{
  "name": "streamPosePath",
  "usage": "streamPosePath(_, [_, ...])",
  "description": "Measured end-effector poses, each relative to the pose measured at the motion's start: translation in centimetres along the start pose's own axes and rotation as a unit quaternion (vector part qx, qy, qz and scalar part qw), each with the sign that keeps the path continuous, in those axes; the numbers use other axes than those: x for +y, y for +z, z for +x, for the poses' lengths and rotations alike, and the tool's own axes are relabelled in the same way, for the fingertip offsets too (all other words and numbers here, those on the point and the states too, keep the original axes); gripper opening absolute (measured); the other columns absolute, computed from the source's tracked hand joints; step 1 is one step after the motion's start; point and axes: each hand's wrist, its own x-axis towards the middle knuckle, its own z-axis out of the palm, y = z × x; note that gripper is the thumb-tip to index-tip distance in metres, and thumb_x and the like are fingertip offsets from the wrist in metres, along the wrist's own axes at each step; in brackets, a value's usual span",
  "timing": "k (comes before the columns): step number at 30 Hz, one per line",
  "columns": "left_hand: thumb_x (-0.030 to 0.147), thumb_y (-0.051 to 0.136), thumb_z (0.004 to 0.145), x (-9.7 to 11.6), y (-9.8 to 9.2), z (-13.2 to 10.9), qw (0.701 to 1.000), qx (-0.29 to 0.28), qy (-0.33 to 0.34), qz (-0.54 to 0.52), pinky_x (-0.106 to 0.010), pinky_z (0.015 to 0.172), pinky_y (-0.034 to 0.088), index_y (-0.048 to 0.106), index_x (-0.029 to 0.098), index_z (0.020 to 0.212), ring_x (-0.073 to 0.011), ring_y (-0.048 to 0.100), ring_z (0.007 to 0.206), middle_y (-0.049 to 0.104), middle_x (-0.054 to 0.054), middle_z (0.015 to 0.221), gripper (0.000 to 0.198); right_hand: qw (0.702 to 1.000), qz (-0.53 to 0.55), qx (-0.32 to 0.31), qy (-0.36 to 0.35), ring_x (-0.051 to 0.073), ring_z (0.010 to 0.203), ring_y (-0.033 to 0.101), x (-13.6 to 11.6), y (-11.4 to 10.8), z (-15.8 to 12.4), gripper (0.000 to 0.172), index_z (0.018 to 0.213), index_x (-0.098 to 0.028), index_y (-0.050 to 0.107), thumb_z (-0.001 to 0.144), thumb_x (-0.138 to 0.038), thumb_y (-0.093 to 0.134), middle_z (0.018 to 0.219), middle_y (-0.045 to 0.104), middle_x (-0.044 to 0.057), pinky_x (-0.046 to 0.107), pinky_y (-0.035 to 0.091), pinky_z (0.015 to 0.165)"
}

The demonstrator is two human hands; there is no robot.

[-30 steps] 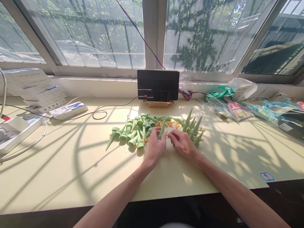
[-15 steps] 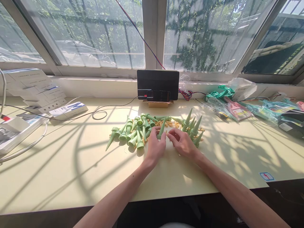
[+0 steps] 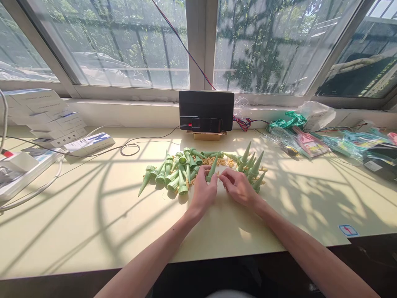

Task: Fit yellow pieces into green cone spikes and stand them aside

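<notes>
My left hand (image 3: pixel 203 191) is closed round the base of a green plastic cone spike (image 3: pixel 212 167), its tip pointing up and away. My right hand (image 3: pixel 238 186) sits just to its right, fingers pinched together near a small tan piece (image 3: pixel 218 175) beside the spike's base. A heap of the same green spikes (image 3: pixel 173 169) lies flat to the left. Several spikes (image 3: pixel 252 165) stand upright to the right of my hands. Small tan parts (image 3: pixel 226 162) are scattered between the two groups.
A dark screen (image 3: pixel 206 105) with a phone (image 3: pixel 206 125) leaning on it stands at the back by the window. Cables (image 3: pixel 130 149), a white box (image 3: pixel 89 143) and papers (image 3: pixel 46 111) lie at the left. Plastic bags (image 3: pixel 307 140) crowd the right.
Both hands stay in place at the pile. The spike in my left hand has tilted slightly, and my right fingers have closed in a little toward its base.
</notes>
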Motion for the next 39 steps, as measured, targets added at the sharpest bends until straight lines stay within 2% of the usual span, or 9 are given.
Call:
streamPosePath(4, [0.03, 0.064, 0.089, 0.4, 0.0, -0.2, 1.0, -0.019, -0.009, -0.008, -0.033, 0.075, 0.053, 0.059, 0.023, 0.106, -0.0186, 0.067, 0.082, 0.07, -0.004, 0.097, 0.019, 1.0, -0.019, -0.003, -0.013, 0.015, 0.057, 0.043, 0.2, 0.0, 0.1, 0.041, 0.069, -0.022, 0.049, 0.105, -0.042, 0.044, 0.059, 0.048, -0.002, 0.03, 0.034, 0.059])
streamPosePath(10, [0.031, 0.061, 0.091, 0.4, 0.0, -0.3, 0.999, -0.034, -0.015, -0.002, -0.03, 0.069, 0.049, 0.058, 0.024, 0.109, -0.0168, 0.063, 0.077, 0.068, -0.003, 0.097, 0.019, 1.0, -0.022, -0.005, -0.01, 0.015, 0.056, 0.045, 0.3, 0.0, 0.1, 0.047, 0.068, -0.022, 0.05, 0.107, -0.047, 0.04, 0.056, 0.048, -0.002, 0.031, 0.035, 0.06])
streamPosePath(14, [0.032, 0.063, 0.09, 0.1, 0.1, -0.1, 1.0, -0.024, -0.002, -0.005, -0.03, 0.07, 0.051, 0.059, 0.024, 0.109, -0.0169, 0.065, 0.078, 0.07, -0.003, 0.098, 0.021, 1.0, -0.006, -0.002, 0.008, 0.016, 0.058, 0.048, 0.1, 0.1, 0.1, 0.05, 0.066, -0.023, 0.048, 0.107, -0.05, 0.041, 0.057, 0.051, -0.001, 0.031, 0.037, 0.061])
streamPosePath(16, [0.032, 0.064, 0.09, -0.1, 0.1, 0.0, 1.0, -0.011, 0.007, -0.004, -0.031, 0.071, 0.052, 0.059, 0.024, 0.109, -0.0173, 0.066, 0.08, 0.071, -0.004, 0.099, 0.022, 1.0, 0.001, 0.003, 0.016, 0.016, 0.059, 0.049, -0.1, 0.1, 0.1, 0.047, 0.069, -0.022, 0.05, 0.106, -0.05, 0.044, 0.06, 0.054, -0.001, 0.031, 0.039, 0.061])
streamPosePath(19, [0.032, 0.065, 0.09, -0.5, 0.1, 0.2, 1.0, 0.01, 0.017, 0.004, -0.031, 0.072, 0.053, 0.06, 0.024, 0.109, -0.0181, 0.067, 0.081, 0.072, -0.005, 0.099, 0.022, 1.0, 0.015, 0.009, 0.018, 0.016, 0.058, 0.051, 0.0, 0.2, 0.1, 0.033, 0.083, -0.022, 0.057, 0.102, -0.048, 0.054, 0.067, 0.059, -0.001, 0.03, 0.04, 0.06])
streamPosePath(22, [0.032, 0.065, 0.09, -0.8, 0.1, 0.3, 0.999, 0.022, 0.024, 0.011, -0.032, 0.072, 0.054, 0.06, 0.023, 0.109, -0.0187, 0.068, 0.082, 0.072, -0.005, 0.099, 0.021, 0.999, 0.024, 0.013, 0.018, 0.016, 0.059, 0.053, 0.1, 0.2, 0.1, 0.025, 0.092, -0.022, 0.058, 0.099, -0.046, 0.06, 0.072, 0.062, -0.001, 0.03, 0.041, 0.059])
streamPosePath(30, [0.032, 0.065, 0.09, -0.7, 0.1, 0.2, 0.999, 0.02, 0.036, 0.018, -0.033, 0.074, 0.056, 0.062, 0.024, 0.107, -0.0188, 0.069, 0.081, 0.073, -0.005, 0.097, 0.02, 1.0, 0.028, 0.004, 0.007, 0.016, 0.059, 0.053, 0.2, 0.1, -0.1, 0.026, 0.087, -0.022, 0.057, 0.101, -0.043, 0.057, 0.069, 0.059, -0.001, 0.031, 0.04, 0.061])
streamPosePath(39, [0.032, 0.065, 0.089, -0.2, 0.1, 0.1, 1.0, 0.006, 0.016, 0.014, -0.032, 0.073, 0.055, 0.062, 0.024, 0.107, -0.0183, 0.069, 0.081, 0.073, -0.004, 0.098, 0.019, 1.0, -0.001, -0.006, -0.003, 0.015, 0.058, 0.046, 0.1, -0.1, 0.0, 0.033, 0.076, -0.023, 0.054, 0.104, -0.039, 0.048, 0.061, 0.051, -0.003, 0.031, 0.035, 0.06])
